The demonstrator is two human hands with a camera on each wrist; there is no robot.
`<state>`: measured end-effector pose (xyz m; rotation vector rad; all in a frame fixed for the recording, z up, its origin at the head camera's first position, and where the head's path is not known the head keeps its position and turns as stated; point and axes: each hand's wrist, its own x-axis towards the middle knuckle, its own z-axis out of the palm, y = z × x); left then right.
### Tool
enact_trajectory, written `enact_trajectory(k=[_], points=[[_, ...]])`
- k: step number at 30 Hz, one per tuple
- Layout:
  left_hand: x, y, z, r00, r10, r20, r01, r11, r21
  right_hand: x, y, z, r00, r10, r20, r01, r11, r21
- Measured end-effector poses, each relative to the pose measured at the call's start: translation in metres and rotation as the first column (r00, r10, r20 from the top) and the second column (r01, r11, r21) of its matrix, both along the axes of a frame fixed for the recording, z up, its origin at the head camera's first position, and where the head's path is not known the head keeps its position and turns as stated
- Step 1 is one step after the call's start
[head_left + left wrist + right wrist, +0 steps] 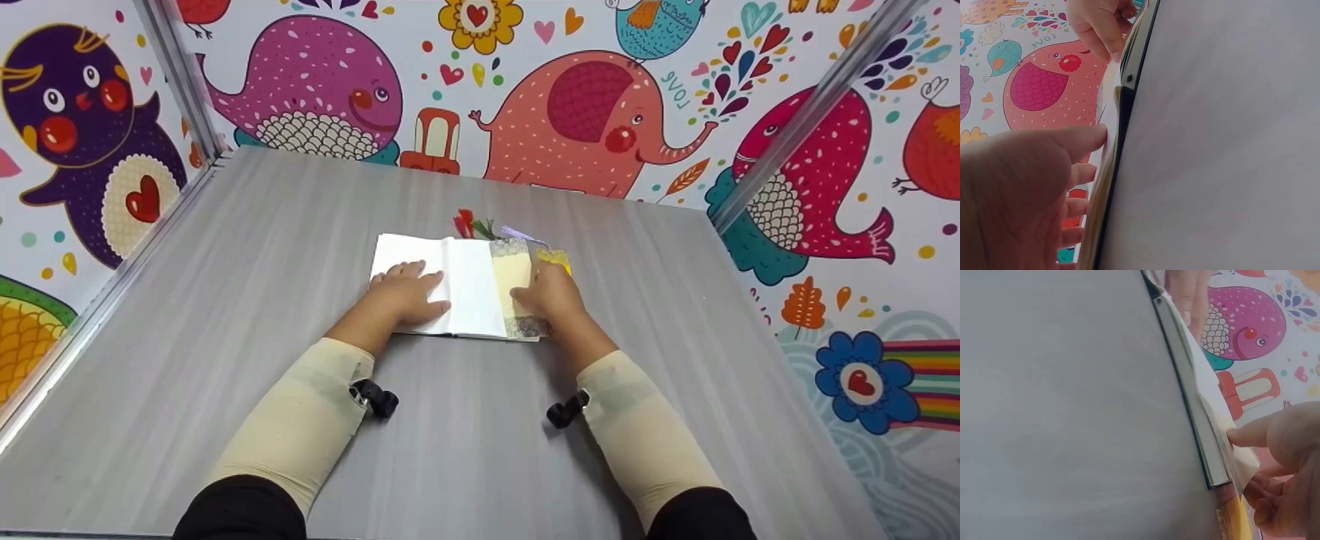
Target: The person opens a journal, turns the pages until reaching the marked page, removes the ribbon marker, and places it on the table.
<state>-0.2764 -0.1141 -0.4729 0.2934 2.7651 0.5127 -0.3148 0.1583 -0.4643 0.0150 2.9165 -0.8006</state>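
Note:
An open book (472,289) with blank white pages lies on the grey table. My left hand (409,294) rests on its left page, fingers spread and thumb pointing to the fold. On the right page lies a cream bookmark (511,274) with grey patterned ends. My right hand (553,294) pinches the cream bookmark's right side, thumb on top and fingers curled at the edge. In the right wrist view a pale corner shows between this thumb (1247,436) and the fingers. A yellow piece (555,259) sticks out past the book's right edge, partly hidden by the right hand.
Behind the book lie a red tassel (464,223), a green tassel (484,228) and a lilac tassel (517,234). The grey table (247,300) spreads around the book. Walls with printed cartoon animals and metal corner posts (176,75) border it.

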Motion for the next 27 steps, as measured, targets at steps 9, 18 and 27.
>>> enact_trajectory(k=[9,18,27], points=[[0.002,0.000,0.002,1.000,0.012,0.006,-0.012,1.000,0.011,-0.009,0.013,0.008,0.997,-0.048,0.060,0.060,0.973,-0.221],[0.001,0.001,0.001,1.000,0.013,0.010,-0.013,1.000,0.015,-0.018,0.025,0.020,0.963,-0.140,0.229,0.240,0.831,-0.502],[0.001,0.001,0.000,1.000,0.019,0.009,-0.019,1.000,0.020,-0.031,0.058,0.031,0.948,-0.241,0.209,0.318,0.766,-0.559]])
